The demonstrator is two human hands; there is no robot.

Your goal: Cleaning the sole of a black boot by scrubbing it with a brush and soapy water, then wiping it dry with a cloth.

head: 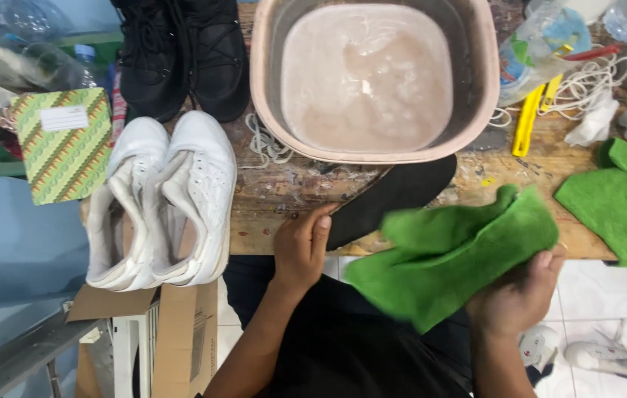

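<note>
My left hand [301, 249] grips the near end of a black shoe insole [394, 199] that lies on the worn wooden table [284, 191]. My right hand [517, 296] holds a bunched green cloth [450, 254] just over the table's front edge, covering part of the insole. A pink basin [372, 79] of cloudy water stands right behind the insole. A pair of white sneakers [162, 203] sits at the table's left end, toes toward the basin.
A pair of black shoes [181, 55] stands behind the white ones. A second green cloth [623, 195] lies at the right. Yellow tools [531, 118], white cord [586, 81] and plastic bottles crowd the back right. A patterned notebook [63, 144] and cardboard box [181, 332] are left.
</note>
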